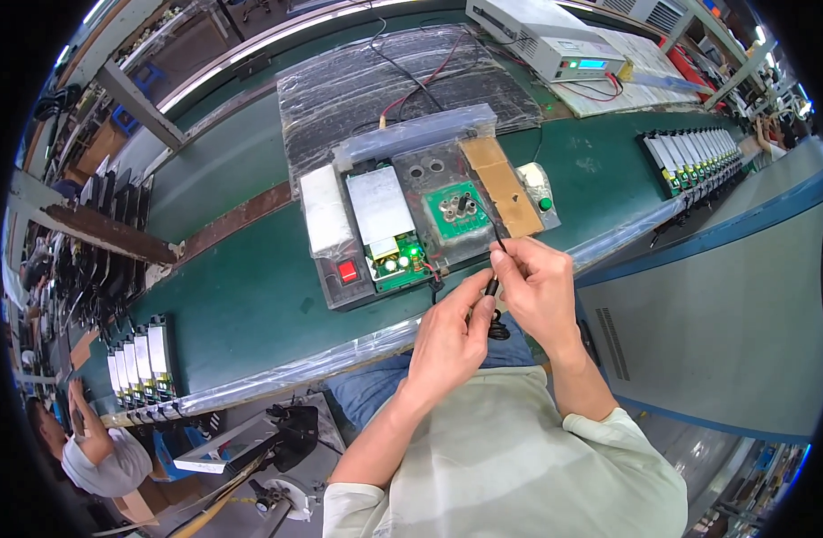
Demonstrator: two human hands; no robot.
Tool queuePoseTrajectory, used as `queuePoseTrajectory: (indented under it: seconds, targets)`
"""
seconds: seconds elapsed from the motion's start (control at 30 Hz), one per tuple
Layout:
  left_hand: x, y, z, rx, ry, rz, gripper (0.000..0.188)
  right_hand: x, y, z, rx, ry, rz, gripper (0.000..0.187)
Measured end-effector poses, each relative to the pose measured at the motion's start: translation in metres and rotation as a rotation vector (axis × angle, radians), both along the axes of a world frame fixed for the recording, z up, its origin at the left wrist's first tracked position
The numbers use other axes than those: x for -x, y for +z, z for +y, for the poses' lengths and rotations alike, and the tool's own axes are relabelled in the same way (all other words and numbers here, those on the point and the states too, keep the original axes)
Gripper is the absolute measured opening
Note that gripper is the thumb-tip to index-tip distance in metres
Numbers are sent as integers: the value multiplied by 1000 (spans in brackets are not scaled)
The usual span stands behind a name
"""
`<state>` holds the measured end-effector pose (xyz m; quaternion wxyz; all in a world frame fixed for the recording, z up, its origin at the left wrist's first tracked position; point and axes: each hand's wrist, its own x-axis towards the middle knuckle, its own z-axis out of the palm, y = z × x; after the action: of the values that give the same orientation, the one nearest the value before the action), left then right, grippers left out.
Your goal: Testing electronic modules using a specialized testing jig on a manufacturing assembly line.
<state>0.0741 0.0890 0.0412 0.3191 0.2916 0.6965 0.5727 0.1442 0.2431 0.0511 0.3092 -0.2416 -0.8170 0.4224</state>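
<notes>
Black cable [492,288] is what both hands are working on, just in front of the bench [241,296], near the front right corner of the dark test fixture [429,182]. The left hand [451,328] has its thumb and fingers closed round a thicker, plug-like black part, and the right hand [539,280] pinches a thin black length just above it. Whether the two held pieces are joined is hidden by the fingers. A small dark bundle [498,328] of cord shows below the left thumb, and a thin lead seems to run from the right fingertips toward the green circuit board [456,213] with its round metal sockets.

It should be light, with hardly any weight in the fingers. The cord looks soft and likely to bend or kink, while the thicker part is probably stiff moulded plastic, smooth enough to slip if pinched loosely. That stiff part makes the better hold: thumb against forefinger, in line with its length. Pulling on the thin cord, or bending it sharply where it meets the stiff part, could strain the wire inside. The silver-topped power unit [380,206], with bare components at its near end, sits close by; loose cord is best kept off those parts.
</notes>
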Motion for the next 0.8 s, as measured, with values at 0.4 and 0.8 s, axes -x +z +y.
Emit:
queuePoseTrajectory:
  seconds: [0.4,0.8]
  targets:
    - [-1,12,-68,-144,285,588,27,-7,19,-1,-340,-61,-165,29]
    - [51,-38,-80,-93,734,595,49,48,41,-3,-618,135,76,50]
